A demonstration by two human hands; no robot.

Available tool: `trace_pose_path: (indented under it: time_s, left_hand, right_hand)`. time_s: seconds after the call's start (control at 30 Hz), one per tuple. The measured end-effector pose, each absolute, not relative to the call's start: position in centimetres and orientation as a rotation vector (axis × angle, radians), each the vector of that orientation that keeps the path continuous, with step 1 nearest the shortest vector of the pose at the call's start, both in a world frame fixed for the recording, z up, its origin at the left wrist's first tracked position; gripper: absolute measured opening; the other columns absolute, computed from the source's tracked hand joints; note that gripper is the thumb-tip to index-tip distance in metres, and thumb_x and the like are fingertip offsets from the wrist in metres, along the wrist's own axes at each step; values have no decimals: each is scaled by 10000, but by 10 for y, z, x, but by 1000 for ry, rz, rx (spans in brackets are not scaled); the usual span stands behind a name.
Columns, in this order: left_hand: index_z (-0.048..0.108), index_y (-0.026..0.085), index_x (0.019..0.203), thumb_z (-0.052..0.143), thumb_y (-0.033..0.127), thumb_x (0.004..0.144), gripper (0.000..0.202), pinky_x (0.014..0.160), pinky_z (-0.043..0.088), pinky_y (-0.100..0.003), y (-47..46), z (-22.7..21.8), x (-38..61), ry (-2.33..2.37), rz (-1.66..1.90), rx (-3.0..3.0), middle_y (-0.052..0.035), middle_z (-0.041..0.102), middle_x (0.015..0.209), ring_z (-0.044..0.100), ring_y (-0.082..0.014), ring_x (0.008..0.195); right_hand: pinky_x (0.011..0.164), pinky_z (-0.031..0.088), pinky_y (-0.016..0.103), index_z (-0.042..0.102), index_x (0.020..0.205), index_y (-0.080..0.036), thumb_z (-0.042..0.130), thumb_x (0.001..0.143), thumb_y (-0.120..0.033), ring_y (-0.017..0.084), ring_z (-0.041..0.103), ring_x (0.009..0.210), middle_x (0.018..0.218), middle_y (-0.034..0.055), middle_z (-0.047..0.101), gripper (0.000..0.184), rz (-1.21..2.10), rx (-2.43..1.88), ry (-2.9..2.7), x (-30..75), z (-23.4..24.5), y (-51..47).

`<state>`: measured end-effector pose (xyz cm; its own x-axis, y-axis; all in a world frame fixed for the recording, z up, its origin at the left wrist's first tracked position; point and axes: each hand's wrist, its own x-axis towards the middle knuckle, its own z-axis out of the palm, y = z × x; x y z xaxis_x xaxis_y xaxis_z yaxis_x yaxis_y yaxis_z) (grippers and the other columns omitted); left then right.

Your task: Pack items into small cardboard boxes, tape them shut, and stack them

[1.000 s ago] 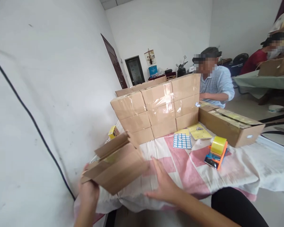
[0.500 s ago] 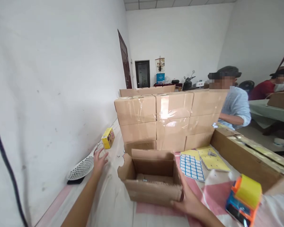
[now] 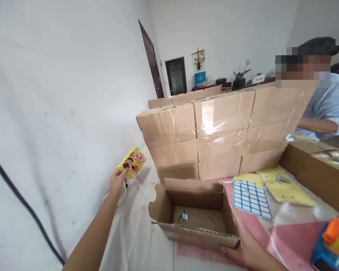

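My left hand [image 3: 117, 182] is raised at the left and grips a small yellow carton [image 3: 132, 162] with a cartoon figure on it. An open cardboard box [image 3: 194, 214] stands in front of me on the cloth-covered table, flaps up, with a small dark and white item [image 3: 184, 217] on its floor. My right hand [image 3: 247, 250] rests against the box's near right corner, fingers pressed to the cardboard.
A wall of taped cardboard boxes [image 3: 220, 131] rises behind the open box. Blue label sheet [image 3: 251, 194] and yellow sheets [image 3: 285, 186] lie to the right. A tape dispenser [image 3: 333, 242] sits at the lower right. Another person [image 3: 324, 101] sits beyond a long carton [image 3: 316, 169].
The box went from my hands to the table, open side up. My left hand reached out to the yellow carton by the wall and lifted it. My right hand stayed on the box.
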<state>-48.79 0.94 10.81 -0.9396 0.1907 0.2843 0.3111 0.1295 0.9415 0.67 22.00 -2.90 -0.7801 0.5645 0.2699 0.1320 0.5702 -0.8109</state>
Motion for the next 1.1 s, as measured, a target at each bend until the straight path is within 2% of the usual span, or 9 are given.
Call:
trace_pose_path:
  time_s: [0.1, 0.2, 0.27, 0.33, 0.43, 0.53, 0.77, 0.93, 1.1]
  left_hand:
    - [623, 163, 835, 794, 595, 568, 536, 645, 527, -287, -47, 124, -434, -2208, -2067, -525, -49, 699, 821, 654, -186, 737]
    - [618, 178, 838, 812, 600, 512, 568, 630, 539, -293, -89, 138, -372, -2187, -2148, -614, -42, 703, 804, 657, -191, 712]
    - [644, 176, 878, 863, 542, 488, 578, 629, 548, -300, -102, 154, -333, -2230, -2127, -741, -44, 714, 813, 670, -211, 728]
    - [672, 174, 968, 891, 476, 523, 581, 702, 575, -325, -101, 177, -299, -2332, -1958, -1005, -62, 738, 907, 695, -251, 837]
    - [681, 178, 1075, 844, 454, 657, 527, 867, 576, -369, -84, 215, -261, -2457, -1544, -1474, -89, 734, 1090, 683, -293, 1039]
    - [669, 185, 1133, 771, 477, 739, 501, 892, 575, -378, -57, 236, -240, -2574, -1281, -1750, -96, 725, 1161, 672, -292, 1096]
    - [665, 187, 1155, 683, 380, 716, 480, 829, 588, -339, 6, 219, -237, -2755, -780, -2156, -84, 751, 1161, 718, -273, 1038]
    - [680, 199, 1011, 692, 323, 668, 365, 800, 557, -334, 39, 200, -240, -2742, -383, -2187, -64, 769, 1038, 718, -280, 962]
    - [679, 249, 1137, 720, 295, 691, 451, 907, 505, -359, 48, 183, -228, -2652, -58, -2144, -93, 729, 1228, 673, -310, 1104]
  right_hand:
    - [1232, 249, 661, -31, 1633, -295, 820, 691, -308, 423, 209, 1546, 1685, 136, 177, 1270, 1212, -522, -2260, 6, -9, 212]
    - [1224, 275, 629, -17, 1631, -281, 828, 709, -339, 392, 231, 1541, 1672, 165, 182, 1252, 1229, -423, -2236, 5, 7, 206]
    - [1212, 299, 616, 14, 1630, -279, 840, 707, -349, 392, 260, 1524, 1658, 176, 203, 1242, 1209, -361, -2230, 5, 12, 204]
    - [1204, 317, 600, 46, 1629, -275, 850, 703, -360, 389, 303, 1500, 1636, 181, 245, 1229, 1195, -314, -2214, 5, 14, 201]
    - [1186, 346, 577, 71, 1627, -249, 858, 697, -391, 384, 362, 1458, 1593, 192, 308, 1227, 1160, -252, -2176, 6, 13, 199]
    - [1196, 317, 580, 56, 1628, -222, 863, 686, -432, 392, 348, 1458, 1580, 203, 320, 1257, 1097, -218, -2180, 7, 11, 198]
    - [1207, 284, 573, -7, 1634, -218, 857, 683, -465, 399, 310, 1480, 1585, 204, 311, 1308, 1062, -235, -2244, 5, 9, 198]
    - [1210, 280, 567, -21, 1636, -216, 848, 694, -474, 405, 273, 1498, 1616, 207, 261, 1307, 1064, -280, -2292, 5, 13, 196]
    - [1203, 306, 552, -8, 1634, -219, 868, 667, -463, 392, 304, 1483, 1604, 201, 288, 1327, 1064, -255, -2289, 3, 16, 198]
